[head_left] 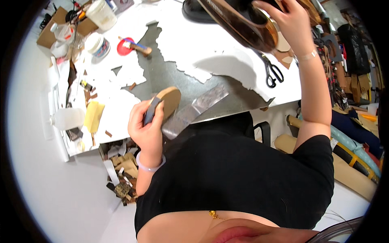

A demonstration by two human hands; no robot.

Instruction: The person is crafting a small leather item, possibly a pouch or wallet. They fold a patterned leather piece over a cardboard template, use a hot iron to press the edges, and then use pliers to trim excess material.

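Our left hand (146, 131) is closed around a rounded tan piece (172, 99) with a dark edge, above the desk (156, 77). Just right of that hand runs a grey strip (194, 110). Our right hand (293, 26), farther forward, has its fingers bent at the end of a glossy dark-brown piece (239, 26); blur and the cut-off view mean we cannot tell whether it grips. Below the right hand lie black-handled scissors (268, 67). Beyond our left hand sit a brush (139, 48) and a white jar (93, 43); left of it, a yellow pad (94, 115).
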